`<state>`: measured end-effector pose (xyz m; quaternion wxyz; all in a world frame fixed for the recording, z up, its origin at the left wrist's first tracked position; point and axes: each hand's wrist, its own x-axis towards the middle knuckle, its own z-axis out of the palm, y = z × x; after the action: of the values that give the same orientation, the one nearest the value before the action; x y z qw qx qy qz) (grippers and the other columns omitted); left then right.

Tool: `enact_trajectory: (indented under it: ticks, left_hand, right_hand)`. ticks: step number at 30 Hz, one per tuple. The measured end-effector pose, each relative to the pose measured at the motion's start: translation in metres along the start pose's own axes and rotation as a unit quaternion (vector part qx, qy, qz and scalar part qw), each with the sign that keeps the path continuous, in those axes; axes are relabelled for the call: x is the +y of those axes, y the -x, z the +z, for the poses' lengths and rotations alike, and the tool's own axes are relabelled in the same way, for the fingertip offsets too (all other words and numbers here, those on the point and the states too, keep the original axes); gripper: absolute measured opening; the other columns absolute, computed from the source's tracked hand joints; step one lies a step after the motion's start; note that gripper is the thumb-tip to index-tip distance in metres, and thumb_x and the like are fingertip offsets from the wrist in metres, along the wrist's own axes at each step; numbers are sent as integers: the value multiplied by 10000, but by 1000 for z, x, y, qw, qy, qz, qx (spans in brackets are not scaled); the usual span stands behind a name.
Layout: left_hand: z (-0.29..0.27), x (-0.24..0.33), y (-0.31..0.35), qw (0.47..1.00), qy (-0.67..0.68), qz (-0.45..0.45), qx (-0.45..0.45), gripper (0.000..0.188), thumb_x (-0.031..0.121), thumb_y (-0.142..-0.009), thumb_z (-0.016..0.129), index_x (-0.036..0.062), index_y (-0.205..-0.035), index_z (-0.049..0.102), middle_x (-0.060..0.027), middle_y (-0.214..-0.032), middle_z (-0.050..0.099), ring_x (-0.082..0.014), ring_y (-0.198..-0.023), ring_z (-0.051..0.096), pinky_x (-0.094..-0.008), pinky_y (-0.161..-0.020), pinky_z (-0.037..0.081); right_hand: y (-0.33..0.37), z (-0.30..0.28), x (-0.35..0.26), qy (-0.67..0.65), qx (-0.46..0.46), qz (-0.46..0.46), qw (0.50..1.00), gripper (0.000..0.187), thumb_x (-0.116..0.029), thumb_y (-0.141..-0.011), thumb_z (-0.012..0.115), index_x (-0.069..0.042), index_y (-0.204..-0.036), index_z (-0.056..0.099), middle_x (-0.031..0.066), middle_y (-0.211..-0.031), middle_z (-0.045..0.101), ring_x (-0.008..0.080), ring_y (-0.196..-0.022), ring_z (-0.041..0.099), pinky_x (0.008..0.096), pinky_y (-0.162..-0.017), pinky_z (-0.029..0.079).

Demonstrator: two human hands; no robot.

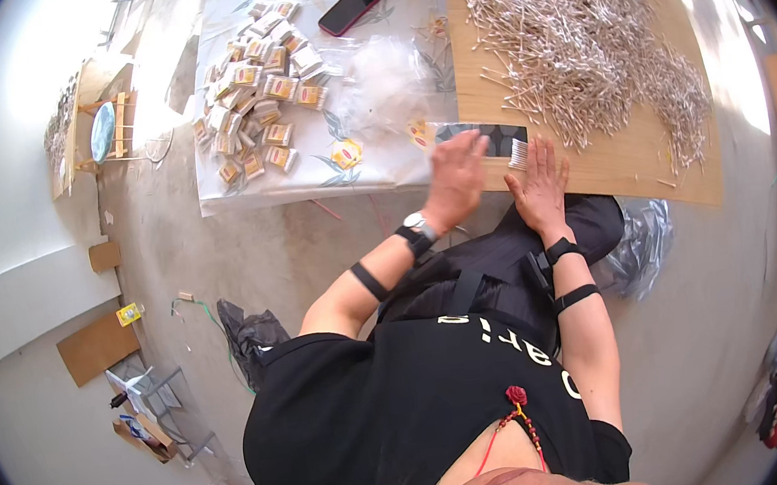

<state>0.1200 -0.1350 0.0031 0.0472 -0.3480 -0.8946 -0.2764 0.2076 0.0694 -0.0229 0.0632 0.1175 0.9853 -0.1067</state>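
My left hand (456, 175) lay flat and open, palm down, on a dark flat tray (482, 139) at the near edge of the tabletop (370, 163), gripping nothing; it was a little blurred. My right hand (540, 185) rested just beside it, fingers spread and unclenched, with its fingertips touching a small aligned bundle of cotton swabs (518, 153) at the tray's right end. I could not tell whether the fingers pinched any of them. The tray sat where the flowered tablecloth (257, 185) met a wooden board (647, 155). On that board, beyond my right hand, spread a big loose heap of cotton swabs (567, 40). To the left, on the cloth, lay a pile of small packed boxes (259, 75) with yellow and red labels, well apart from my hands. A clear plastic bag (384, 80) lay between that pile and the board, and a phone in a red case (350, 7) lay at the far side.
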Motion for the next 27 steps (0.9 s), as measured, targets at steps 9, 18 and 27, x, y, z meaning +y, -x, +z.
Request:
enact_trajectory:
  ticks: [9,18,27]
  left_hand:
    - [-26,-168,69,931,-65,-317,166,401,160,-898,716,80,-1279,618,-143,-1240,597,-363,-1240,514,-497,-1071,399]
    - [-42,-203,85,917,-94,-373,103,506,293,-821,849,108,-1235,625,-121,-1267,590,-347,-1266,505,-521,-1067,408]
    - [-58,-207,81,935,-78,-326,114,428,192,-786,887,84,-1125,651,-135,-1147,619,-321,-1130,574,-452,-1015,467]
  right_hand:
    - [0,-2,-4,-8,21,-13,1000,923,-670,-1056,389,-64,-1704,134,78,-1793,101,257,-1660,-22,558,-1309,-60]
    - [1,1,-1,-4,33,-14,999,923,-668,-1052,406,-69,-1703,142,76,-1793,104,249,-1659,-12,545,-1312,-63]
    - [-1,0,-5,11,11,1,1000,928,-682,-1049,401,-78,-1704,143,74,-1792,112,246,-1660,-14,541,-1312,-67]
